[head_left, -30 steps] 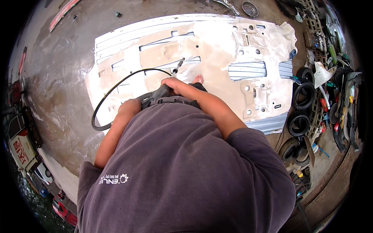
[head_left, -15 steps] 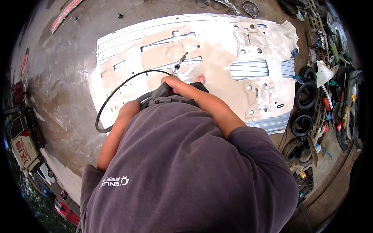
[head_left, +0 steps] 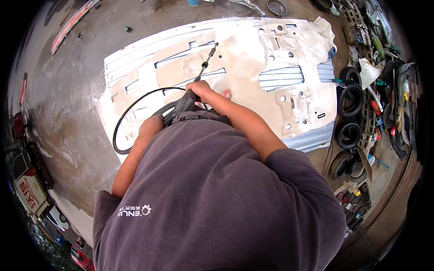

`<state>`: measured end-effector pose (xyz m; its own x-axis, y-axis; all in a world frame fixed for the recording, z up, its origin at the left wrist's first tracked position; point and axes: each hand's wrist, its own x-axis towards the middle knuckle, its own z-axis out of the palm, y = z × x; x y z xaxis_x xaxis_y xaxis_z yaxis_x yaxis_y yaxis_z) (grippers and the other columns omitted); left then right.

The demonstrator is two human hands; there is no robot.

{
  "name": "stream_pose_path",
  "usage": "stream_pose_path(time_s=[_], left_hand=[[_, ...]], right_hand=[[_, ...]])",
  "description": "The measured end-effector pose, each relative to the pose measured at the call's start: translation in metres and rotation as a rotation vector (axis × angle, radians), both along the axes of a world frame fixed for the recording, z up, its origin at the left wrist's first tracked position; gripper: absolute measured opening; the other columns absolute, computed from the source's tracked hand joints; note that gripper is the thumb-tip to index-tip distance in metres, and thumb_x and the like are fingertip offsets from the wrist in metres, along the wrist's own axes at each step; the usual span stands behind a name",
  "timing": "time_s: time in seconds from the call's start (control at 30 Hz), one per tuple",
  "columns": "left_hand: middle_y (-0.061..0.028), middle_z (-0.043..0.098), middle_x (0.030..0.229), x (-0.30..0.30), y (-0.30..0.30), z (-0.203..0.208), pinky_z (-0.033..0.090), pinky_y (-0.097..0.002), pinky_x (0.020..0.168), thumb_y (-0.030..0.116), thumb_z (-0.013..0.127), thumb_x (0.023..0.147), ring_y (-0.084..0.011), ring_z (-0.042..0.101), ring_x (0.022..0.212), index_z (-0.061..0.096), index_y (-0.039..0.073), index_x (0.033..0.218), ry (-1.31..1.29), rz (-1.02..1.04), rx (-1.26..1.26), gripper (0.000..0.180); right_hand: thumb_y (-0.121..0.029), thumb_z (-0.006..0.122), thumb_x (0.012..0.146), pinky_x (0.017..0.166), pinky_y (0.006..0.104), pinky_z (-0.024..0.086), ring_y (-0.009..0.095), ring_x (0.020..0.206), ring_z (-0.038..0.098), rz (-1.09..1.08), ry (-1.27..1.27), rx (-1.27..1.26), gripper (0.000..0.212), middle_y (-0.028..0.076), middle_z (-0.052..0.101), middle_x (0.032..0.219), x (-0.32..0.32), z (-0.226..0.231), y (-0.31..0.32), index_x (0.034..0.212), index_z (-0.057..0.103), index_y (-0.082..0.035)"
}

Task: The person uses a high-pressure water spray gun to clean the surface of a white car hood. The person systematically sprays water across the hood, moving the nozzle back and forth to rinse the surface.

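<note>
My right hand [head_left: 200, 89] wraps round the front of a black pressure washer gun [head_left: 184, 105]. Its thin metal lance [head_left: 205, 65] points forward and slightly right over the panel. Beside my waist, my left hand [head_left: 152, 125] is closed at the rear of the gun, its fingers mostly hidden. A black hose [head_left: 124, 118] loops out on the left and passes behind my left forearm. Below lies a large beige moulded panel [head_left: 244, 67] with holes and slots, over ribbed metal sheeting [head_left: 312, 139] showing at its edges and openings. Part of my bare foot [head_left: 226, 93] shows on the panel.
Several black tyres [head_left: 350, 100] and assorted car parts [head_left: 392, 106] line the right side. At the far side are a round pan [head_left: 276, 7] and a blue bucket [head_left: 193, 2]. Wet concrete floor [head_left: 68, 104] stretches left, with a red-and-white strip [head_left: 72, 26] on it.
The lance tip has swung forward, farther over the panel, and the right hand has risen slightly with the gun. The view has shifted a little, moving the panel left in the picture.
</note>
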<state>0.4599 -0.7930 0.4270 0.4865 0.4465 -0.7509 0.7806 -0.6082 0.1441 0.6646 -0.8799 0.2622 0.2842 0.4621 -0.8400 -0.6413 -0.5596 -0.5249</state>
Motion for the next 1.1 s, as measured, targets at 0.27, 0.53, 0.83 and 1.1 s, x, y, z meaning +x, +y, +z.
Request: stream_pose_path(time_s=[0.27,0.53,0.83,1.1], left_hand=[[-0.0266,0.069,0.112,0.009,0.006,-0.002,0.052,-0.0494,0.091,0.020,0.056,0.091,-0.0415,0.065,0.111,0.067,0.002,0.108,0.067,-0.144,-0.062,0.028],[-0.0268,0.068,0.113,0.025,0.007,0.000,0.052,-0.0495,0.093,0.020,0.056,0.091,-0.0411,0.064,0.112,0.069,0.001,0.109,0.040,-0.145,-0.024,0.029],[-0.0280,0.068,0.114,0.036,0.013,-0.001,0.051,-0.0494,0.093,0.021,0.057,0.090,-0.0416,0.064,0.112,0.070,0.001,0.109,0.051,-0.222,-0.074,0.031],[-0.0274,0.069,0.111,0.031,0.013,-0.028,0.050,-0.0495,0.095,0.026,0.057,0.089,-0.0418,0.064,0.113,0.070,0.003,0.110,0.028,-0.240,-0.067,0.034]], right_hand=[[-0.008,0.072,0.074,0.056,0.0395,0.056,0.025,0.061,0.066,-0.101,0.173,-0.025,0.014,0.011,0.065,0.074,-0.012,-0.036,-0.022,0.080,0.064,0.001],[-0.009,0.073,0.071,0.051,0.0405,0.054,0.025,0.056,0.064,-0.128,0.073,0.017,0.015,0.011,0.063,0.067,0.009,-0.016,-0.022,0.068,0.063,0.000],[-0.009,0.073,0.072,0.046,0.0374,0.046,0.022,0.051,0.057,-0.219,0.225,0.025,0.013,0.010,0.060,0.068,0.001,-0.038,-0.034,0.071,0.064,-0.001],[-0.009,0.071,0.074,0.039,0.0342,0.038,0.018,0.044,0.049,-0.196,0.226,0.051,0.012,0.007,0.054,0.061,0.012,-0.042,-0.035,0.070,0.061,-0.003]])
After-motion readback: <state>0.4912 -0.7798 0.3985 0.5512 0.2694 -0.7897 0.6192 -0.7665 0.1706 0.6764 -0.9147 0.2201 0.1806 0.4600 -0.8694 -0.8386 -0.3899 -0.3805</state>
